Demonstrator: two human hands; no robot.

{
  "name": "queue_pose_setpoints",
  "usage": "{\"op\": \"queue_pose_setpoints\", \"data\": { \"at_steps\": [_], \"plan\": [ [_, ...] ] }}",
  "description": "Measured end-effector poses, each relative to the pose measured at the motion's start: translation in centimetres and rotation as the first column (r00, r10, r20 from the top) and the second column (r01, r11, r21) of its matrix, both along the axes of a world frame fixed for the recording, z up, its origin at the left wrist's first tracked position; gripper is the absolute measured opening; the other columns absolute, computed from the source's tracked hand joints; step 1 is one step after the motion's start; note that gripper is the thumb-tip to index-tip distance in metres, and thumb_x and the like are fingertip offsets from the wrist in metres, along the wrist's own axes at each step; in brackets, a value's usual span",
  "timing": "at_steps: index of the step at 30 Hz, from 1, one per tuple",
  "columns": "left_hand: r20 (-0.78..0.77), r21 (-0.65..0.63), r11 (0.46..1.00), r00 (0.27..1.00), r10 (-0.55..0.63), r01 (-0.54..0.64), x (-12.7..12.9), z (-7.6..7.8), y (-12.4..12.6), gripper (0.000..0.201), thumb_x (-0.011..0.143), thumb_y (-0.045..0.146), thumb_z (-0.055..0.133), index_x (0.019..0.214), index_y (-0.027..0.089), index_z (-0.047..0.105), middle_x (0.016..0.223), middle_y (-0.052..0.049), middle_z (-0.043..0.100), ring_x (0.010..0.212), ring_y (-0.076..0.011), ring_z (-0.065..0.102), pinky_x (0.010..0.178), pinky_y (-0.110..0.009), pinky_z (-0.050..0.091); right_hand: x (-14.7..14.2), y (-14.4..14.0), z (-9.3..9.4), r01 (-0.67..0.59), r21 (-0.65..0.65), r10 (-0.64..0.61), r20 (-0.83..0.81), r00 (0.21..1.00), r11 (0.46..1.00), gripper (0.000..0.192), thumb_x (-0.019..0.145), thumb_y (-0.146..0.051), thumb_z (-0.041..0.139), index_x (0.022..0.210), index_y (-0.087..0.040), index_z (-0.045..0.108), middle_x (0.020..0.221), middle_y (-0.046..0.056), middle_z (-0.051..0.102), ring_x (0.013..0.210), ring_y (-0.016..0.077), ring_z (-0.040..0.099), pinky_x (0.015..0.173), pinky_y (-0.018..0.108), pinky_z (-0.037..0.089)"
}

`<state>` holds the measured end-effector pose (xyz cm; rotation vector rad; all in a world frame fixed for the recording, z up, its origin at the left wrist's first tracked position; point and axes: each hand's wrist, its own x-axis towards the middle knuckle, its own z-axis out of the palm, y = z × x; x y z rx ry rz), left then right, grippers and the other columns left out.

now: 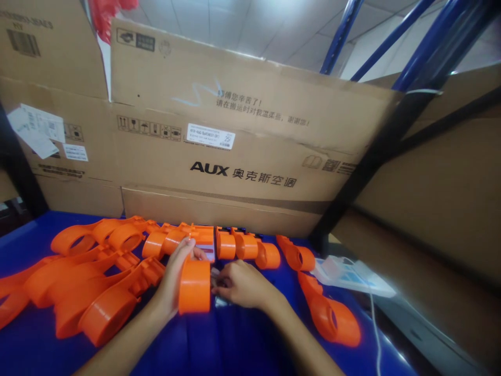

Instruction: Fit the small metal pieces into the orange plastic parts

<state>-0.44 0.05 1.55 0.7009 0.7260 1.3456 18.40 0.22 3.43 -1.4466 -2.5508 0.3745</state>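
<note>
My left hand (174,279) is wrapped round an orange plastic tape dispenser (194,287), its wide ring facing me. Close on its right, my right hand (245,284) has its fingers pinched together. A small greyish thing shows at those fingertips, too blurred to name. Loose orange dispensers (105,313) lie piled to the left of my left hand. Beyond my hands, more orange dispensers (246,246) stand in a row. A flat box with a pale label (207,251) shows partly behind my left fingers.
A blue table surface (250,339) lies under everything. Large cardboard boxes (235,136) form a wall behind it. At the right are more orange dispensers (332,318), a white and blue packet (348,274), a white cable (373,324) and a dark rack post (364,156).
</note>
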Motion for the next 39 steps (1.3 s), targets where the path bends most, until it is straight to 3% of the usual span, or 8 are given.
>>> {"op": "queue_pose_setpoints", "data": {
  "at_steps": [8,12,14,17,19,21,31,39],
  "plan": [
    [-0.039,0.034,0.998,0.998,-0.054,0.055,0.1,-0.1,-0.2,0.041,0.074,0.056,0.071,0.068,0.017,0.060,0.054,0.001,0.059,0.043,-0.0112,0.052,0.044,-0.022,0.041,0.3,-0.3,-0.1,0.039,0.062,-0.038,-0.023,0.999,0.997,0.016,0.076,-0.011,0.059,0.064,-0.017,0.067,0.061,0.002,0.066,0.050,0.0112,0.053,0.049,0.021,0.030],
    [-0.092,0.034,0.999,0.995,-0.038,0.041,0.3,-0.3,0.3,0.039,0.070,0.054,0.074,0.071,0.018,0.059,0.058,0.000,0.063,0.038,-0.0093,0.050,0.039,-0.020,0.037,1.5,-0.6,0.2,0.109,0.055,-0.095,-0.219,0.971,0.992,0.014,0.080,-0.012,0.056,0.070,-0.018,0.063,0.062,0.000,0.063,0.054,0.0121,0.055,0.050,0.020,0.034],
    [-0.121,0.033,0.998,0.992,-0.044,0.048,0.5,-0.5,0.3,0.040,0.070,0.054,0.075,0.073,0.018,0.059,0.060,0.000,0.065,0.036,-0.0090,0.050,0.036,-0.020,0.036,2.2,-0.7,0.3,0.177,0.061,-0.135,-0.427,0.894,0.982,0.016,0.088,-0.019,0.053,0.072,-0.019,0.059,0.061,-0.001,0.061,0.054,0.0122,0.055,0.050,0.020,0.037],
    [-0.136,0.018,0.999,0.990,-0.037,0.039,1.1,-0.7,-0.2,0.039,0.071,0.054,0.076,0.078,0.019,0.060,0.058,0.002,0.064,0.036,-0.0084,0.050,0.038,-0.019,0.039,3.0,-0.7,0.6,0.235,-0.019,-0.174,-0.730,0.661,0.972,0.027,0.096,-0.039,0.051,0.077,-0.020,0.057,0.060,-0.002,0.059,0.047,0.0113,0.053,0.046,0.021,0.042],
    [-0.152,0.003,0.999,0.987,-0.046,0.047,1.4,-0.7,-0.8,0.038,0.073,0.054,0.075,0.081,0.020,0.060,0.055,0.003,0.062,0.036,-0.0080,0.050,0.039,-0.017,0.038,3.1,-0.8,0.8,0.192,-0.086,-0.175,-0.839,0.516,0.978,0.031,0.095,-0.048,0.055,0.083,-0.019,0.059,0.065,0.000,0.062,0.047,0.0118,0.056,0.044,0.023,0.047],
    [-0.168,-0.004,0.998,0.984,-0.055,0.055,1.7,-0.7,-1.2,0.038,0.075,0.055,0.074,0.082,0.020,0.060,0.053,0.003,0.062,0.037,-0.0085,0.051,0.040,-0.017,0.037,3.0,-0.9,1.0,0.148,-0.118,-0.172,-0.881,0.440,0.982,0.032,0.092,-0.051,0.061,0.088,-0.019,0.060,0.073,0.002,0.066,0.052,0.0131,0.060,0.046,0.024,0.051],
    [-0.242,-0.055,0.996,0.967,-0.083,0.071,1.1,-1.8,-0.7,0.043,0.076,0.059,0.071,0.092,0.021,0.058,0.050,0.000,0.063,0.038,-0.0115,0.050,0.041,-0.019,0.038,3.0,-1.1,0.7,0.121,-0.164,-0.203,-0.781,0.590,0.979,0.029,0.094,-0.048,0.059,0.086,-0.020,0.058,0.072,-0.001,0.059,0.058,0.0111,0.056,0.049,0.020,0.045],
    [-0.242,-0.038,0.997,0.967,-0.078,0.071,1.1,-1.2,-0.8,0.047,0.076,0.060,0.070,0.097,0.018,0.063,0.048,0.000,0.061,0.039,-0.0112,0.052,0.041,-0.017,0.036,3.1,-1.0,0.8,0.145,-0.061,-0.141,-0.751,0.645,0.988,0.025,0.099,-0.041,0.052,0.086,-0.020,0.056,0.077,-0.001,0.056,0.065,0.0120,0.052,0.059,0.023,0.042]
  ]
}}
